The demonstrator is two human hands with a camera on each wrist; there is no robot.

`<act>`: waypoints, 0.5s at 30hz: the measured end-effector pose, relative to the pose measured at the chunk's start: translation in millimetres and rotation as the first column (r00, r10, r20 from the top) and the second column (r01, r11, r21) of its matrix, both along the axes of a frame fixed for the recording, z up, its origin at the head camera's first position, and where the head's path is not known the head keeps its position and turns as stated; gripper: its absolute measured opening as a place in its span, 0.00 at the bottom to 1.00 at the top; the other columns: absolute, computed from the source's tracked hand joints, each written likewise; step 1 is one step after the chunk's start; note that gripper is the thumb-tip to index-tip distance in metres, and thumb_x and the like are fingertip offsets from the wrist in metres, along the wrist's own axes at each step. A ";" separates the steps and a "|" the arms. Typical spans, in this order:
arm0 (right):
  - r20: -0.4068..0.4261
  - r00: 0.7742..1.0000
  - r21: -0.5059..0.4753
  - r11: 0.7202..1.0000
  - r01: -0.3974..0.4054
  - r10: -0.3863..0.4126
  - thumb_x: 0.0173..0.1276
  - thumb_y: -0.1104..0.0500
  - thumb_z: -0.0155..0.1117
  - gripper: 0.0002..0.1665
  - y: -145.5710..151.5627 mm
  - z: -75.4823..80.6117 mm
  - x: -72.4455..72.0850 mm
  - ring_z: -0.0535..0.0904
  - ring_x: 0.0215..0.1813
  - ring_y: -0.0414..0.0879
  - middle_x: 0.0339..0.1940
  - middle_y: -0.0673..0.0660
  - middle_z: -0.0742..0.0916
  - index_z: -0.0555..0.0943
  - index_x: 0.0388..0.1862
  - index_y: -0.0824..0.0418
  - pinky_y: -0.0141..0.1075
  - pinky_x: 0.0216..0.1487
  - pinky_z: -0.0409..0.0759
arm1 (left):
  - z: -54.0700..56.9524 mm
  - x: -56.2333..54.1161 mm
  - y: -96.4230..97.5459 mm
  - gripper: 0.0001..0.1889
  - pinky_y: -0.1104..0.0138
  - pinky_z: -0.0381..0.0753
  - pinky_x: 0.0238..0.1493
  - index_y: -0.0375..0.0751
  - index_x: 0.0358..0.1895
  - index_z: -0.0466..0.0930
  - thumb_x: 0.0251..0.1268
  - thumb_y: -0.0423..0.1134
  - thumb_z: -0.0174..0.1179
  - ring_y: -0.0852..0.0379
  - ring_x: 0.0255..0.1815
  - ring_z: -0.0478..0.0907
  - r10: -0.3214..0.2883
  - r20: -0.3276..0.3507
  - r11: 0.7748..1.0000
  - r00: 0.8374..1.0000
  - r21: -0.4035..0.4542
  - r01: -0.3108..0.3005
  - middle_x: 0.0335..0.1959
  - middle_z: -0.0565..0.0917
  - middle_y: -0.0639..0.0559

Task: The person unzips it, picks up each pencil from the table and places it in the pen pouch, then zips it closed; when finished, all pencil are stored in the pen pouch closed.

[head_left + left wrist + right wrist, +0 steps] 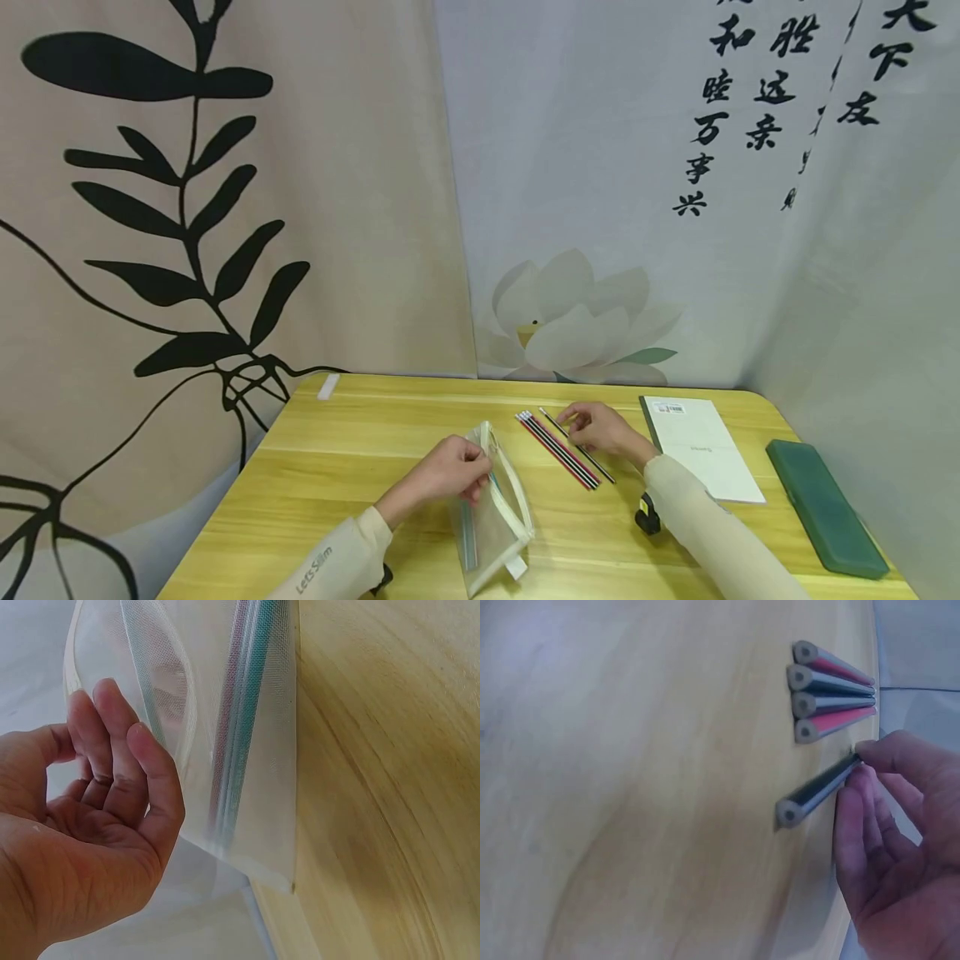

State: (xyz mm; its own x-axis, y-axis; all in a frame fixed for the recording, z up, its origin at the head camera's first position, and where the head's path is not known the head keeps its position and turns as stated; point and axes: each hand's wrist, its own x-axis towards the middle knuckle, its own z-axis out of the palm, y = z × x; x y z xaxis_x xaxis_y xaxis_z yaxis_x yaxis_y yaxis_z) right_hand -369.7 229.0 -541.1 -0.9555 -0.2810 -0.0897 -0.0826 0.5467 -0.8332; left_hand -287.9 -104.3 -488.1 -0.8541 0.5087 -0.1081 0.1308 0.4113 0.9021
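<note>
My left hand [448, 471] pinches the top edge of a cream mesh zipper pouch [487, 533] and holds it up on the table. In the left wrist view, coloured stripes run along the see-through pouch [262, 787], and thumb and forefinger meet at its pale trim. My right hand [596, 427] pinches a black pencil [817, 789] between thumb and fingers, around its far part. This pencil lies at an angle, apart from a row of red and black pencils [557, 450] side by side. In the right wrist view their flat, unsharpened ends face the camera.
To the right of my right hand lies a white notepad [705, 446] with a dark spine. Farther right, a green case [825, 507] lies along the table's edge. A small white strip [327, 386] is at the back left corner. Printed cloth hangs behind the wooden table [360, 442].
</note>
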 end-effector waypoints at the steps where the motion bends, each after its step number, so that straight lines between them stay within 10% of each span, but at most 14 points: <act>1: -0.004 1.000 0.017 1.000 0.010 -0.010 0.67 0.70 0.68 0.17 -0.8 0.7 -0.1 0.74 0.30 0.45 0.36 0.58 0.83 0.85 0.54 0.62 0.34 0.27 0.74 | 0.5 -0.4 0.0 0.18 0.62 0.89 0.27 0.40 0.21 0.80 0.75 0.37 0.55 0.60 0.17 0.81 -0.003 -0.001 1.000 1.000 0.001 0.003 0.16 0.80 0.54; 15: 0.006 1.000 0.077 0.997 0.008 -0.009 0.65 0.71 0.71 0.19 -1.5 6.3 -4.4 0.72 0.25 0.43 0.36 0.57 0.84 0.85 0.54 0.61 0.33 0.22 0.72 | 2.0 -0.5 0.9 0.19 0.54 0.91 0.30 0.39 0.22 0.80 0.77 0.37 0.54 0.60 0.17 0.81 -0.023 -0.027 1.000 0.999 -0.012 0.023 0.16 0.80 0.55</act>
State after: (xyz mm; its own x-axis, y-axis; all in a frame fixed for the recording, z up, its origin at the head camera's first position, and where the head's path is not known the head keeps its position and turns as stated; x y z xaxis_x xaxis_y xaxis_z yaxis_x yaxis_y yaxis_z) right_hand -374.0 227.5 -534.9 -0.9571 -0.2651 -0.1167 -0.0728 0.6102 -0.7889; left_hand -288.4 -103.4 -486.1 -0.8450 0.5269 -0.0910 0.1646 0.4183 0.8933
